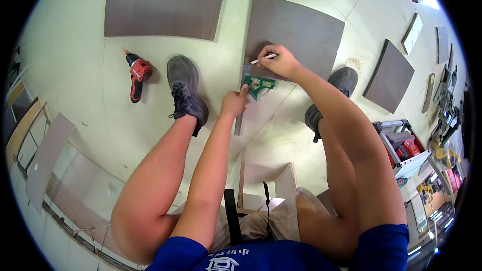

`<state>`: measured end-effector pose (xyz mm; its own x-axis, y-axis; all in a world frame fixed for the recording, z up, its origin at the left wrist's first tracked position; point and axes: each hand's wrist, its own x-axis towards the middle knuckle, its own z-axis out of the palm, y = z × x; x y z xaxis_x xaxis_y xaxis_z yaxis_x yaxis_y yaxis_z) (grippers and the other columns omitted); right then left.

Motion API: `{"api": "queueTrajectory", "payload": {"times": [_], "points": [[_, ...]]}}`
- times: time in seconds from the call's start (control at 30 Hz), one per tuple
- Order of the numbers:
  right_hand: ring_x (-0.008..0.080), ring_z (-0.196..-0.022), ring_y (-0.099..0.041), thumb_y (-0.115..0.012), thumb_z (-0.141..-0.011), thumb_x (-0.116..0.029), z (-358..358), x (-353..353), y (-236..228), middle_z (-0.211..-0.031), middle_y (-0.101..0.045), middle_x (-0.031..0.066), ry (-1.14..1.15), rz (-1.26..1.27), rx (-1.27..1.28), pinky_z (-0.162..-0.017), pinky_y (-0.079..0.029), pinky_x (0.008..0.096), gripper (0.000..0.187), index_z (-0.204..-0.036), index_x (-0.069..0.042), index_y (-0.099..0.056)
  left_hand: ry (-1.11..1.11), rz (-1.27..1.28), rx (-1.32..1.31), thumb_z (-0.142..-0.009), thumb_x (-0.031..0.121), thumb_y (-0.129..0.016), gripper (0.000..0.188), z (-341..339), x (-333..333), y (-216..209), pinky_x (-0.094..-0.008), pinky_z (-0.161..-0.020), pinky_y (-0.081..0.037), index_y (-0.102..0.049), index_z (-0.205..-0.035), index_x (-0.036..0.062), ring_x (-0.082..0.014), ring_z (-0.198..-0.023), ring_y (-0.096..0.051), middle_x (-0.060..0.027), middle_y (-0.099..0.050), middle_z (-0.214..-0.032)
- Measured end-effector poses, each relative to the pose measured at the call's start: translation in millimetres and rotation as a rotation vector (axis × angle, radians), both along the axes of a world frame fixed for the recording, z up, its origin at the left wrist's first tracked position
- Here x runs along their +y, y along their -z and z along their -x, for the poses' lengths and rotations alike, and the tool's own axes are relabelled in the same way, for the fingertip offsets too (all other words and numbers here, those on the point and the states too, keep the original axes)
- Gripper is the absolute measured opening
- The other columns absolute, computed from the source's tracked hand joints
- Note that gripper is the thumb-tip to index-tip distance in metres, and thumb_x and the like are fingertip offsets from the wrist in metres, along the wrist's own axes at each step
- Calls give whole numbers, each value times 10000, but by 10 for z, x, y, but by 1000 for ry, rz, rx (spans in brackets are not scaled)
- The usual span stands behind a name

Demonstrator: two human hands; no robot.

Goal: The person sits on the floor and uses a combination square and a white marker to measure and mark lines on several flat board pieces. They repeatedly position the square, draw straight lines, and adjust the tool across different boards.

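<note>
Green and metal, the combination square (253,81) sat at the near left corner of the brown board (301,32); our left hand (234,103) grasped it, and we pinched a white pen (271,56) in our right hand (281,62).

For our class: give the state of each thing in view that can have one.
Left hand: closed on green square
Right hand: closed around white pen
White pen: tilted
Panel beneath pen: lying flat
Green square: overlapping that panel's corner
Red drill: on its side, unheld
Toolbox: open
Left shoe: laced
</note>
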<state>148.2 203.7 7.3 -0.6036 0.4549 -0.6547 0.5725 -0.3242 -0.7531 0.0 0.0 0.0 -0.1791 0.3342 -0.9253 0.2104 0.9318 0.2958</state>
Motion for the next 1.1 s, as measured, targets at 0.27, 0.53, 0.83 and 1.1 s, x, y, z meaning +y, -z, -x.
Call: {"api": "queueTrajectory", "payload": {"times": [0.27,0.53,0.83,1.1], "points": [[263,-837,-709,-704,-851,-168,110,-64,-69,-903,-748,122,-121,-134,-2,-794,-552,366,161,-930,-30,-731,-55,-14,14,-985,654,-479,765,-3,-52,23,-394,-696,-569,-684,-675,-15,-268,-622,-722,-151,-687,-622],[303,-850,-716,-704,-836,-169,298,-93,-53,-914,-744,159,-172,-241,94,-795,-560,377,168,-909,-18,-721,-76,-23,26,-989,625,-508,748,15,-70,45,-380,-615,-579,-684,-703,-43,-269,-559,-701,-169,-682,-632],[292,-862,-719,-706,-826,-156,161,-22,-116,-919,-743,160,-164,-184,-3,-797,-562,377,157,-904,-21,-722,-70,12,12,-1004,654,-445,786,-19,-25,-22,-368,-650,-573,-681,-705,-33,-244,-584,-701,-129,-674,-613],[329,-815,-699,-694,-836,-161,214,-95,-93,-893,-733,161,-196,-274,58,-766,-552,392,156,-897,-18,-701,-38,-5,12,-1001,659,-445,792,6,-60,3,-373,-653,-571,-679,-702,-36,-247,-596,-707,-141,-676,-618]]}}
